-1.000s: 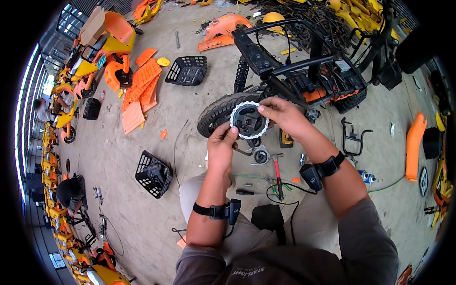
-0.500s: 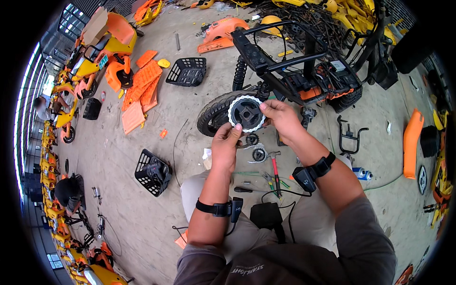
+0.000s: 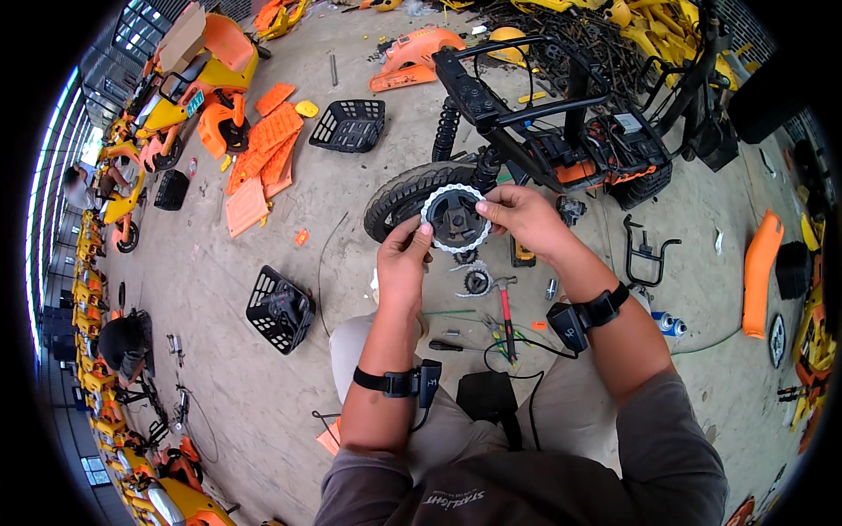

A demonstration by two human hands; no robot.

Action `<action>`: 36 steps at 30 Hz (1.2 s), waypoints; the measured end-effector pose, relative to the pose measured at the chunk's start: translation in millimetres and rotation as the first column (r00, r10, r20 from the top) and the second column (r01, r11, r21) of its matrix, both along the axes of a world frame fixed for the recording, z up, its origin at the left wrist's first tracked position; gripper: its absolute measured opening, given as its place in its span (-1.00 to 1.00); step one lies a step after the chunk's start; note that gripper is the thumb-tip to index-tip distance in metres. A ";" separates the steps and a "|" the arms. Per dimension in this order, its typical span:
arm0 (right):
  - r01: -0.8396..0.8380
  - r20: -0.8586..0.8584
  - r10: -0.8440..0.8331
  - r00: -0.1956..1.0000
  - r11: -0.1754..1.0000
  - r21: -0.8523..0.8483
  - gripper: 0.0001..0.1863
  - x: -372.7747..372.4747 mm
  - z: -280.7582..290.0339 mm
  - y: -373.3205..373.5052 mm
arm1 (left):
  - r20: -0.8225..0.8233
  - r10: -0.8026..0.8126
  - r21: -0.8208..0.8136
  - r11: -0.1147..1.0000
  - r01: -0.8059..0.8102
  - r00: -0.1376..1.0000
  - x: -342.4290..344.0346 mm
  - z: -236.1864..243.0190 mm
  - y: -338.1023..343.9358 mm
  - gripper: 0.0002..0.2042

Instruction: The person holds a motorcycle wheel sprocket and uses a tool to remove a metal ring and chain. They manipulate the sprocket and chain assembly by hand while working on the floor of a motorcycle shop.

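I hold a dark sprocket with a silver chain wrapped round its rim point(image 3: 456, 230) upright in front of the rear tyre point(image 3: 392, 200). My left hand point(image 3: 402, 263) pinches its lower left edge with the thumb on the front. My right hand point(image 3: 526, 223) grips the upper right edge, thumb on the chain. Below the sprocket lie a small gear point(image 3: 476, 282) with loose chain, a red-handled hammer point(image 3: 507, 311), pliers point(image 3: 495, 333) and a screwdriver point(image 3: 447, 345).
A black scooter frame point(image 3: 553, 114) stands ahead. Baskets point(image 3: 346, 127), one holding a power drill point(image 3: 282, 309), orange panels point(image 3: 263, 158), a black bracket point(image 3: 645, 254) and spray cans point(image 3: 668, 323) lie around. Two other people point(image 3: 123, 342) are among scooters at left.
The sprocket has shifted slightly up and back with both hands still on it; my left hand moved a little left. The crouching person at lower left has leaned forward over the parts.
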State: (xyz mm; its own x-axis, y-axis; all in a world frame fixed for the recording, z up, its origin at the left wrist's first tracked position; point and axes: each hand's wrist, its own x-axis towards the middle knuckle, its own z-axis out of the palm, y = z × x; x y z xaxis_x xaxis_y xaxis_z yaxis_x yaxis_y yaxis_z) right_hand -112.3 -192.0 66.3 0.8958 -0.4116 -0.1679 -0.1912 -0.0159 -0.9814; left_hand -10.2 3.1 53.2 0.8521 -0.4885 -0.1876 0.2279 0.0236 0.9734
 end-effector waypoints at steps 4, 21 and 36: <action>0.072 0.037 -0.082 0.996 0.972 0.225 -0.74 4.9 -6.3 4.0 | -0.064 -0.046 -0.123 0.992 0.038 0.997 0.0 -0.8 -3.2 -0.66; 0.026 0.019 -0.029 0.999 0.990 0.139 -0.61 12.4 -2.8 -0.6 | 0.054 -0.024 0.052 0.998 0.022 0.998 7.5 -2.7 0.4 -0.74; -0.025 0.024 0.015 1.000 0.885 0.466 -0.63 36.8 -14.7 -21.5 | -0.123 -0.067 -0.071 0.996 0.059 0.990 28.4 -17.8 -22.5 -0.69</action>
